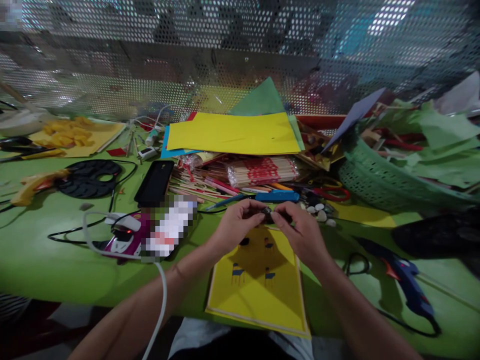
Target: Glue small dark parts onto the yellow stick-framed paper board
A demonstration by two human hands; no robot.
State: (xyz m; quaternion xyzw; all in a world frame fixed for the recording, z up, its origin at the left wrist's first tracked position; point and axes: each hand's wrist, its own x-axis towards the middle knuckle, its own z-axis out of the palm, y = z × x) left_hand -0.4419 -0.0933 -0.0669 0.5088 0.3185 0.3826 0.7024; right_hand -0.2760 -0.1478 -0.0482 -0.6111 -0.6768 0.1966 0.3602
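Note:
My left hand [240, 223] and my right hand [299, 231] meet at the fingertips, both closed in a pinch on a small dark object [267, 214]; its kind is too small and shadowed to make out. Below them lies a yellow board [258, 302] with a pale raised border. On it are several small dark blue chair-like shapes [237, 272] with thin orange legs. Just past my right hand sits a group of small pale pebbles [321, 216]. A blue-handled cutter [276, 196] lies right behind my fingers.
A blue glue gun [407, 282] lies right, below a green basket [405, 182] of paper scraps. Behind my hands are bundled sticks [262, 171] and yellow sheets [232, 134]. At left are a phone [170, 230], a purple power strip [129, 240], cables and an orange glue gun [39, 187].

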